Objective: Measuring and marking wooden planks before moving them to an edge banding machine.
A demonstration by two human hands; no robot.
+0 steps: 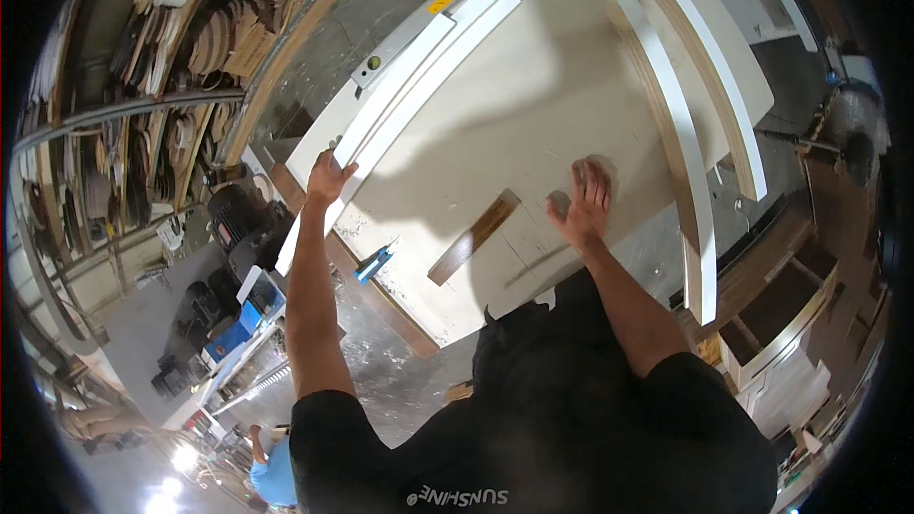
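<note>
My left hand (328, 178) is closed around the near part of a long white-faced board (395, 90) on the left side of the tabletop. A second white-faced board (447, 62) lies close alongside it. Along the table's left edge rests a grey spirit level (405, 43) with green vials. With fingers spread, my right hand (583, 205) lies flat on the pale tabletop (514, 133), holding nothing. Between my hands is a short brown wood strip (473, 236). A small blue-handled tool (374, 265) sits near the table's near-left edge, below my left hand.
On the right, two more white-faced boards (678, 133) (728, 76) stretch past the table's edge. Racks of curved wood pieces (214, 38) stand at far left. Dark machinery (233, 219) is left of my forearm. A person in blue (274, 471) is at lower left.
</note>
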